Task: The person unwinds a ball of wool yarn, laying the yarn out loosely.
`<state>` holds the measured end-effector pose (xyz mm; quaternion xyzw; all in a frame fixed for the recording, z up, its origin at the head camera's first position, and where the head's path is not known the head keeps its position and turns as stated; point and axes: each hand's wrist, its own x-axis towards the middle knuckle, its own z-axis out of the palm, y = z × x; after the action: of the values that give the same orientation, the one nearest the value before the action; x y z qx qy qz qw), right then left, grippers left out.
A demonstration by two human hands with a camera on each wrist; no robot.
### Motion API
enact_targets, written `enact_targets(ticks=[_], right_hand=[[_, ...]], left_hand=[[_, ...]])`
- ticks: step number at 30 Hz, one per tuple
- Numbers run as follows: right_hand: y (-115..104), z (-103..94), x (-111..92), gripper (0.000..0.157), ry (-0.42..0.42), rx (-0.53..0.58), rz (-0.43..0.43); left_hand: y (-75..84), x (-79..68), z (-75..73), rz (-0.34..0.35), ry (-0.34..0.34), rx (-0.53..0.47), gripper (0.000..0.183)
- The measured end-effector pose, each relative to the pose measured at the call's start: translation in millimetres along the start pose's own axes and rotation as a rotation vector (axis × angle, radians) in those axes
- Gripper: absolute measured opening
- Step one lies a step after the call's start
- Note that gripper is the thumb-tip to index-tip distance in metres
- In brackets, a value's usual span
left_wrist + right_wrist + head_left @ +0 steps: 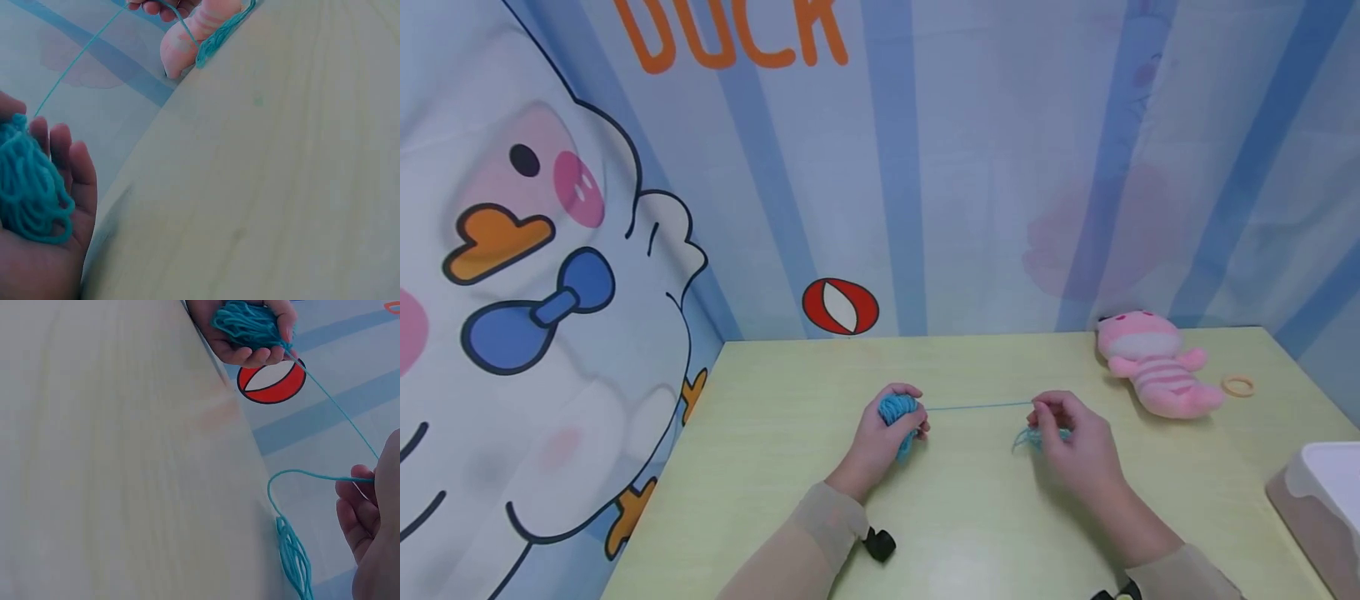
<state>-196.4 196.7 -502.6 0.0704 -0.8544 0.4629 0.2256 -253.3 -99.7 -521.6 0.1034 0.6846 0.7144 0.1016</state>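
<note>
Head view: left of the plush toy (1161,367), the left hand (874,434) gripped a yarn bundle (898,407); nearer the toy, the right hand (1081,442) pinched its taut strand (977,407). Left wrist: much seemed gathered, a loose hank (220,41) remained. Right wrist: the hank's loops, half hidden in the head view, showed plainly.

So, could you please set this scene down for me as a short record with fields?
Left hand: holds a bundle of blue yarn
Right hand: pinches the strand
Strand: runs straight between the hands
Smaller yarn bunch: near the right hand, support unclear
Plush toy: pink, lying at the table's far right
Ring: beside the toy
Box: right edge, partly out of view
Table: pale yellow
Backdrop: blue stripes
</note>
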Motion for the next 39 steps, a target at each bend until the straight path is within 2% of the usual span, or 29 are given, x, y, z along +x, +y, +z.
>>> enact_targets(ticks=[4, 6, 11, 15, 18, 26, 30, 33, 39], right_hand=[[5.3, -12.1, 1.8, 0.014, 0.037, -0.026, 0.045], [7.8, -18.8, 3.4, 0.016, 0.05, -0.026, 0.071], [13.9, -33.4, 5.6, 0.02, 0.061, -0.046, 0.138], [19.6, -43.7, 6.9, 0.022, 0.057, -0.054, 0.147], [24.2, -51.4, 7.3, 0.023, 0.034, -0.095, 0.159], [38.5, -66.4, 4.2, 0.028, -0.023, -0.224, 0.248], [42.4, -72.2, 4.6, 0.026, -0.038, -0.273, 0.27], [44.5, -75.2, 5.4, 0.023, -0.057, -0.318, 0.25], [43.3, -72.8, 6.5, 0.025, -0.177, -0.409, 0.195]], left_hand=[[0.3, -1.1, 0.6, 0.016, -0.017, -0.072, 0.044], [0.3, -1.7, 0.3, 0.016, -0.011, -0.066, 0.043], [0.8, -1.1, 0.5, 0.004, 0.069, -0.003, 0.035], [0.5, -0.6, 1.3, 0.02, 0.142, 0.056, 0.033], [-0.3, -0.3, 1.4, 0.032, 0.172, 0.091, 0.035], [-2.8, 4.7, -0.3, 0.018, 0.209, 0.042, 0.052], [-2.1, 5.1, -0.7, 0.008, 0.199, 0.029, 0.064], [-1.2, 4.6, -0.8, 0.019, 0.171, 0.018, 0.072], [2.0, 0.4, -0.8, 0.046, 0.058, -0.089, 0.056]])
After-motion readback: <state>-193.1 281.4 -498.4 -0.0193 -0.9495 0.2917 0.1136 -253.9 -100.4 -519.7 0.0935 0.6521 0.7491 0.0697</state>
